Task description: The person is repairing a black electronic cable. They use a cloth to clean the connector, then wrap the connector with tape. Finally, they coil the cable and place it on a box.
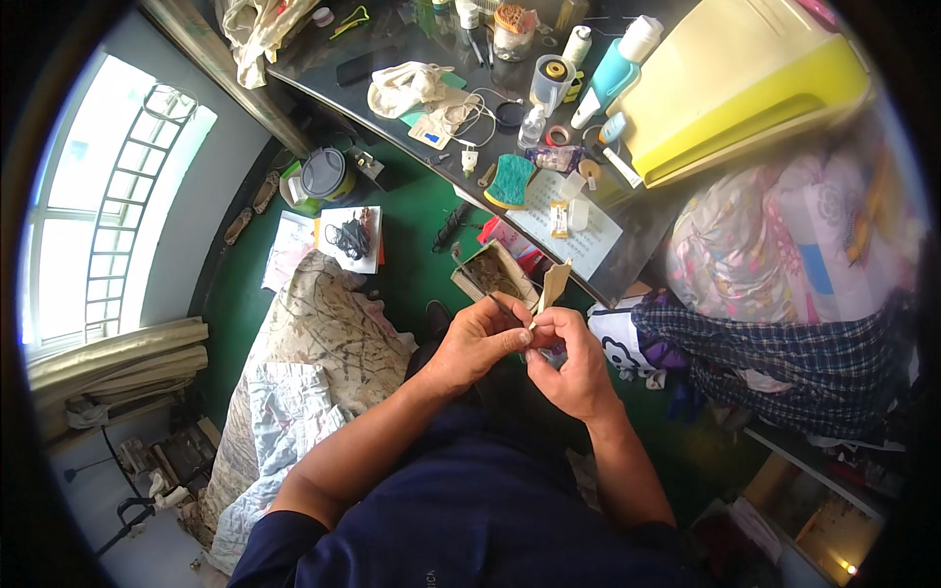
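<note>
Head view: both hands are meeting near the middle, just short of the desk (402,39) edge. Left hand (478,340) is closing in a pinch, thumb and forefinger tips pressing on a small pale bit (532,326); too small to tell whether this is the strip's end or a separate piece. Right hand (570,365) is also pinching, thumb and forefinger nearly together, other fingers curling in, keeping hold of a tan strip (554,284). Strip is standing up from the right fingertips, leaning slightly right; its lower end is hiding behind the fingers. Open cardboard box (482,272) is sitting just beyond the left hand, brownish contents showing.

On the desk: printed sheet (600,240) is lying nearest the hands, small wrapped packet (560,220) resting on it. Teal-and-yellow sponge (511,180) is lying just left of the sheet. Farther back, clear bottle (531,128) is standing near a red tape roll (558,135); white charger (470,158) is lying near the edge. Cream-and-yellow plastic bin (745,108) is taking up the right side.

Left of the hands, camouflage-patterned cloth (328,314) is spreading out; right, plaid cloth (794,363) is lying under a floral bundle (730,245).
</note>
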A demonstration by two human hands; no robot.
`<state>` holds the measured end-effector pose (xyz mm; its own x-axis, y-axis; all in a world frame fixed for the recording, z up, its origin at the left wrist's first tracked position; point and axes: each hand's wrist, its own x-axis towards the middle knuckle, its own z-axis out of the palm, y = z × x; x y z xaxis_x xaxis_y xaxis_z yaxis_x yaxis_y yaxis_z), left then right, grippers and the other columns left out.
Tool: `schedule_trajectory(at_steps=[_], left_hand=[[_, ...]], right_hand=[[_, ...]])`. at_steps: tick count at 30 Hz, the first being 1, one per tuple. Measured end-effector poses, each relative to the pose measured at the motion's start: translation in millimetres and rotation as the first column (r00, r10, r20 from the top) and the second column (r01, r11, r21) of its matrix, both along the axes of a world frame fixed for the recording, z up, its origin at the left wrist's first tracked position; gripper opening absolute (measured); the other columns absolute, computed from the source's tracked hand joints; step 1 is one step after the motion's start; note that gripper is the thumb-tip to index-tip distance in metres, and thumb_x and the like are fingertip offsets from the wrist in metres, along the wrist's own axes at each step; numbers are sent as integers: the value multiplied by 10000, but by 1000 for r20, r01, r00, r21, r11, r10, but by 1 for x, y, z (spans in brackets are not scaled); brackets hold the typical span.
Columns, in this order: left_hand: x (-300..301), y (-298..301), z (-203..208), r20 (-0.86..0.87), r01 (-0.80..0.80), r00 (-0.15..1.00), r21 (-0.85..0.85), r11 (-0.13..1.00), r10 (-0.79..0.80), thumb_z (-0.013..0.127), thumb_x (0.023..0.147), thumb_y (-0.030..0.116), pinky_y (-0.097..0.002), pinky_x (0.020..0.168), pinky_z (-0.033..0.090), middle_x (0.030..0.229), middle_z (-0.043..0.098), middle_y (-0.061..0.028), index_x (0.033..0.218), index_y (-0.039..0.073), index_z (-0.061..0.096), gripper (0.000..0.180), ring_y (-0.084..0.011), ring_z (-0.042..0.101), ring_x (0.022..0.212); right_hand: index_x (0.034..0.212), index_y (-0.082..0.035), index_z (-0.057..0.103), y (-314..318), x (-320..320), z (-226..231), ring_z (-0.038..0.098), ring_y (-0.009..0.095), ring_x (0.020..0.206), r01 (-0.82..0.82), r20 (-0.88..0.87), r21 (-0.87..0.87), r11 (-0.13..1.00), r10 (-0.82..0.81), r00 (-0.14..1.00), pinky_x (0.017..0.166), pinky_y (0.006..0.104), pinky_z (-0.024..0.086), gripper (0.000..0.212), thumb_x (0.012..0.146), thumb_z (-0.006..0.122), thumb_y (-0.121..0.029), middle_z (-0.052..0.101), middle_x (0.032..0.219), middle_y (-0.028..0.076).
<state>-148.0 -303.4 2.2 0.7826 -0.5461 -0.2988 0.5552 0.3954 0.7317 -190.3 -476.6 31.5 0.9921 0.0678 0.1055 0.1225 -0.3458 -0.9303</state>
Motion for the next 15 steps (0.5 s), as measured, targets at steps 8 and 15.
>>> schedule_trajectory(at_steps=[8,15], left_hand=[[-2,6,-16,-9,8,1000,43,999,-8,690,958,38,-292,854,544,1010,685,-43,1078,21,609,145,-124,662,928],[-2,5,-11,-4,18,1000,-1,1000,-18,659,969,19,-266,805,512,986,668,-19,1065,42,623,104,-86,624,901]], right_hand=[[1212,-11,511,-3,-4,-4,620,114,842,-24,-64,191,981,36,997,778,273,524,386,862,664,42,630,936,62],[1212,0,552,-21,4,-28,542,64,893,364,-294,353,862,-267,918,800,213,454,264,980,658,-70,591,995,17]])
